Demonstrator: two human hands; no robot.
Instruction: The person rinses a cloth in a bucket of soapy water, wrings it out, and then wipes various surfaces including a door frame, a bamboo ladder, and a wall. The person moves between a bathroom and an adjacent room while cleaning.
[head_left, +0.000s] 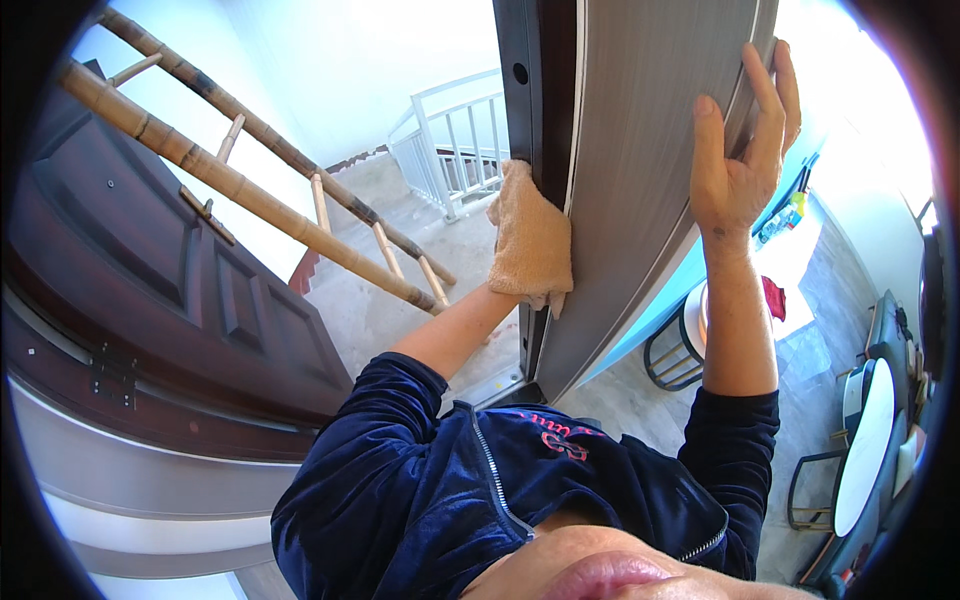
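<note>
A tan terry cloth covers my left hand, which holds it against the dark door frame at the seam with the grey-brown wood-grain casing. The fingers under the cloth are hidden; only the wrist edge and forearm show. My right hand lies higher up at the far edge of the casing, back towards me, its thumb and fingers spread. It holds nothing, and some fingertips pass behind the edge.
A dark panelled door stands at left, with a bamboo ladder leaning in front of it. Beyond are a concrete landing and a white stair railing. At right are a white-topped table, a round table and chairs.
</note>
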